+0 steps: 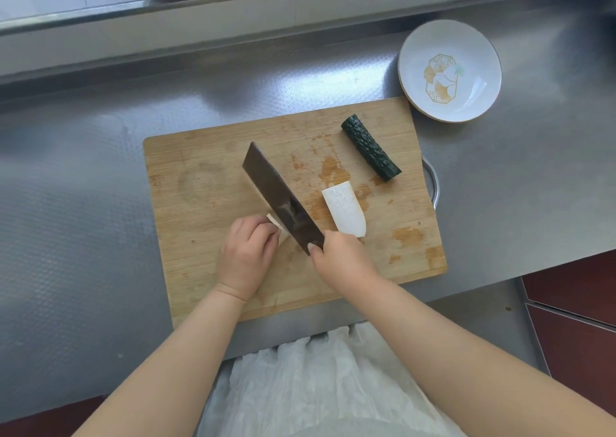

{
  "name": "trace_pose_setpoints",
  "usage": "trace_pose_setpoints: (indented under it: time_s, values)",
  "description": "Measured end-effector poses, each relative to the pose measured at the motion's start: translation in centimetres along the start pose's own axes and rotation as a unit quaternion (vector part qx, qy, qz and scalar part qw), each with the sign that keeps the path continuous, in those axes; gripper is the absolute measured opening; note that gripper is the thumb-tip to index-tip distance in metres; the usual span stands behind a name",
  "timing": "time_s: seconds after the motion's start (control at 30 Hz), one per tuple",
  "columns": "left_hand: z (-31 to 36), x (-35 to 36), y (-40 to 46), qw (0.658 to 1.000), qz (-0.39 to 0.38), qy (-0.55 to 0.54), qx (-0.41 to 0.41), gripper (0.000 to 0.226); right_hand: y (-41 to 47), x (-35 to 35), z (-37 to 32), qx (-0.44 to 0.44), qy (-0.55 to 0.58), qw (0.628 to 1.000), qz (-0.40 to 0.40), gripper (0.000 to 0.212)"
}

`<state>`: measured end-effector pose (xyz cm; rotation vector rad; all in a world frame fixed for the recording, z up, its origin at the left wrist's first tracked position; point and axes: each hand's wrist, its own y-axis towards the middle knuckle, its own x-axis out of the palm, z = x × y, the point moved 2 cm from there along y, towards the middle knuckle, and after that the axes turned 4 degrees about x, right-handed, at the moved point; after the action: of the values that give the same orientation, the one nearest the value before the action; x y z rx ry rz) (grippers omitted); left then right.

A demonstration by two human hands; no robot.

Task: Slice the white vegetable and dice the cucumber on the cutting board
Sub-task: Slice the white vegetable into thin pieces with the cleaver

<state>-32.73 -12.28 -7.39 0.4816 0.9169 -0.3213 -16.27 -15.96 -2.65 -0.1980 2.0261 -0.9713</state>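
Nearest the camera, the left hand [245, 253] curls over a piece of white vegetable [278, 228] on the cutting board [206, 183], fingertips pinning it down, most of it hidden beneath hand and blade. The right hand [336, 258] is wrapped round the handle of a cleaver [280, 198], its blade standing against that piece. Just right of the blade lies the other white half [345, 211], cut face up; it looks firm, moist and probably slippery, best held flat-side down. Farther back the cucumber [370, 147] waits uncut. A plate [450, 70] sits on the steel desk [83, 170] beyond.
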Motion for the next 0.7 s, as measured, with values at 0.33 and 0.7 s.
trace_pose_setpoints:
  time_s: [0.33,0.7]
  values:
    - [0.7,-1.0,0.3,0.999,-0.024,0.040,0.001,0.025,-3.9,0.9,-0.8,-0.069,-0.117,0.989,0.066,0.023]
    - [-0.2,-0.6,0.2,0.999,-0.035,0.022,0.008,0.026,-4.2,1.4,-1.4,-0.061,-0.149,0.985,0.057,0.032]
